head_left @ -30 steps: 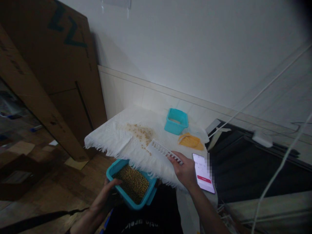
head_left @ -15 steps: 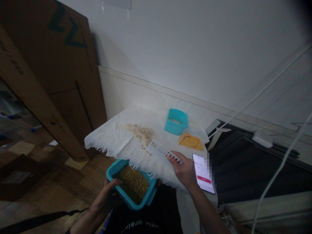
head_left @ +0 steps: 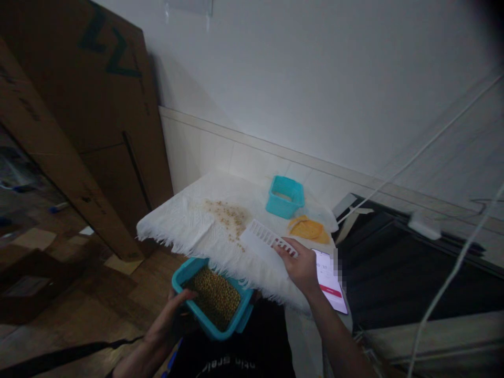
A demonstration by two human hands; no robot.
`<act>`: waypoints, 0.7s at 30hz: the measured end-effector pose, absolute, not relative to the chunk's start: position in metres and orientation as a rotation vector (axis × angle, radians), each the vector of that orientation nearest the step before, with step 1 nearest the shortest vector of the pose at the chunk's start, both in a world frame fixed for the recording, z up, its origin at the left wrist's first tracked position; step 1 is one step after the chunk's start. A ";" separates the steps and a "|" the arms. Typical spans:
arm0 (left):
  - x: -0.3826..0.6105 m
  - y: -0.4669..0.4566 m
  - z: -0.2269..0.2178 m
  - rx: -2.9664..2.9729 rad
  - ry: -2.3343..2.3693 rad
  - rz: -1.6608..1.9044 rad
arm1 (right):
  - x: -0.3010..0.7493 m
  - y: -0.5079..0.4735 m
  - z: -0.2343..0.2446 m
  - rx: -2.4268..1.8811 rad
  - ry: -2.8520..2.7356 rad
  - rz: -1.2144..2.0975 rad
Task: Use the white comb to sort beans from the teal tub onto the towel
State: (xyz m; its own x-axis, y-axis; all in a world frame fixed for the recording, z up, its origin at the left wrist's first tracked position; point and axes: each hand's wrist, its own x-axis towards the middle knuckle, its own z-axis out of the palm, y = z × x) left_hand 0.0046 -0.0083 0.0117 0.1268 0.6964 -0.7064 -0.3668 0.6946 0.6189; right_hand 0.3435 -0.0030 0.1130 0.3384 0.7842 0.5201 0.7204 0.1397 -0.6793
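Note:
My left hand (head_left: pixel 175 310) is closed on the near-left rim of a teal plastic basin (head_left: pixel 212 332), its thumb over the edge. Small yellowish-green beans (head_left: pixel 218 294) fill much of the basin, which sits below the table's fringed edge. In my right hand (head_left: pixel 300 264) is a white slotted plastic piece (head_left: pixel 262 244), flat and rectangular, held over the white tablecloth (head_left: pixel 189 231). Its far end lies beside loose beans (head_left: pixel 230 215) scattered on the cloth.
A smaller teal container (head_left: pixel 284 202) stands at the back of the table, with a yellow cloth or packet (head_left: pixel 309 229) beside it. A lit phone (head_left: pixel 331 289) lies at the right edge. Large cardboard boxes (head_left: pixel 110 105) stand left; a white cable (head_left: pixel 421 142) crosses the right.
My right hand has shifted slightly right and up with the white slotted piece, away from the scattered beans. The left hand and basin stay where they were.

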 end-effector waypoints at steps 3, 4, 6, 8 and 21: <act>0.004 -0.008 0.011 0.364 1.242 0.807 | 0.337 -0.003 0.113 -1.593 -1.391 0.078; 0.004 -0.008 0.011 0.365 1.238 0.809 | 0.335 -0.003 0.114 -1.592 -1.390 0.076; 0.004 -0.008 0.010 0.362 1.231 0.811 | 0.331 -0.004 0.117 -1.585 -1.394 0.081; 0.003 -0.007 0.008 0.351 1.236 0.812 | 0.328 -0.003 0.120 -1.574 -1.415 0.100; 0.001 -0.004 0.005 0.364 1.276 0.791 | 0.330 0.020 0.107 -1.446 -1.504 0.150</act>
